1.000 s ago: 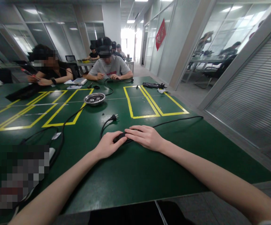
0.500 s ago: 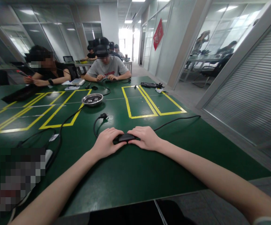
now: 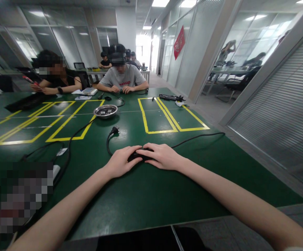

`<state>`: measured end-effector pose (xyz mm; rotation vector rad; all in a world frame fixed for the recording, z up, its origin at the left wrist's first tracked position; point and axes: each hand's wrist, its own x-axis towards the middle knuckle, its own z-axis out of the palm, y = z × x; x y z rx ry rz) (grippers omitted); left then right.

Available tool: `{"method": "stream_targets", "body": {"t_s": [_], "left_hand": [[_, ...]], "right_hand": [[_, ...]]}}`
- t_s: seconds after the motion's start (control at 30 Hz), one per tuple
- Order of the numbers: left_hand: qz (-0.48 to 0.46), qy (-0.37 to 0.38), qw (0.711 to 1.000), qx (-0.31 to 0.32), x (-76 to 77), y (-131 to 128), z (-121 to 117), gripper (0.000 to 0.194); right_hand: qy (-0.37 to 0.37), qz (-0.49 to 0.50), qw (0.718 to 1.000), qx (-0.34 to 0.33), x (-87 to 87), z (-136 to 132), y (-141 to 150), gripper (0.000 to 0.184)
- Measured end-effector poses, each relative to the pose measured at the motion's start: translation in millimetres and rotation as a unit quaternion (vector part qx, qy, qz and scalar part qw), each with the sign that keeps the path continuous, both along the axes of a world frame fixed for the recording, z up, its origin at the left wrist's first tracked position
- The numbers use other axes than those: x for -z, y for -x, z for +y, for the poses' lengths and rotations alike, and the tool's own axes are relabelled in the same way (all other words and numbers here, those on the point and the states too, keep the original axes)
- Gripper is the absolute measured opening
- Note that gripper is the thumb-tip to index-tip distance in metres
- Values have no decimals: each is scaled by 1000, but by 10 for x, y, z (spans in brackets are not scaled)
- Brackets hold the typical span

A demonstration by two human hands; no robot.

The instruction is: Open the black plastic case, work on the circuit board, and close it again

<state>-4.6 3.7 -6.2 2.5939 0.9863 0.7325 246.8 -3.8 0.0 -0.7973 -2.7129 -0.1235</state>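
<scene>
A black power adapter point(image 3: 135, 155) lies low over the green tabletop in front of me, mostly covered by my fingers. My left hand point(image 3: 124, 160) is closed round its left end, with the thumb along the near side. Over its right part my right hand point(image 3: 163, 157) is closed too, the index finger stretched across the top and the thumb below. A black cord with a mains plug point(image 3: 115, 130) curls up beyond my left hand. From behind my right hand a thin black cable point(image 3: 198, 135) runs off to the right.
A metal bowl point(image 3: 105, 111) with small metal parts stands beyond the plug. Yellow tape point(image 3: 163, 132) marks rectangles on the table point(image 3: 167, 198). Black cables point(image 3: 69, 153) lie at left beside a blurred-out item. Co-workers sit at the far side; a black tripod-like object point(image 3: 171, 97) lies there.
My right hand has shifted slightly left, its index finger now reaching across the adapter's top. My left hand keeps its hold. The whole view has moved slightly.
</scene>
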Motion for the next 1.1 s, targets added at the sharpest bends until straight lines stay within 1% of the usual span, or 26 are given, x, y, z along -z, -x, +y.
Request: {"method": "stream_targets", "body": {"t_s": [0.1,0.2,0.23,0.3,0.37,0.47,0.5,0.57,0.7,0.77,0.83,0.9,1.03,1.1], "left_hand": [[-20,-63,998,-4,-9,1,14,49],[-32,-118,992,-5,-28,10,19,50],[-30,-122,992,3,-30,12,19,49],[-21,-110,993,25,-28,11,15,44],[-10,-86,995,42,-21,5,7,40],[1,-53,997,51,-13,-4,-4,37],[3,-45,998,53,-11,-5,-7,36],[3,-33,998,56,-7,-6,-9,35],[6,-20,998,58,-5,-8,-11,34],[8,-16,998,59,-7,-12,-14,34],[10,-12,998,60,-9,-17,-18,34],[14,-7,998,60,-8,-19,-18,33],[17,0,998,58,-8,-16,-15,33],[13,-1,998,59,-14,-13,-16,33]], "right_hand": [[16,16,998,57,36,88,-71,53],[24,81,982,167,90,288,-265,52],[22,114,970,215,105,372,-355,52],[5,194,935,298,121,540,-558,53],[-18,272,887,373,117,679,-773,54],[-28,333,815,473,95,794,-1083,56],[-31,339,796,500,91,808,-1175,58],[-25,324,775,542,100,814,-1335,59],[48,243,746,618,155,793,-1528,55],[70,211,742,633,176,791,-1564,54],[72,191,749,631,184,797,-1573,55],[69,178,765,615,187,806,-1569,56],[74,167,809,559,194,817,-1551,53],[74,165,816,549,194,816,-1538,52]]}}
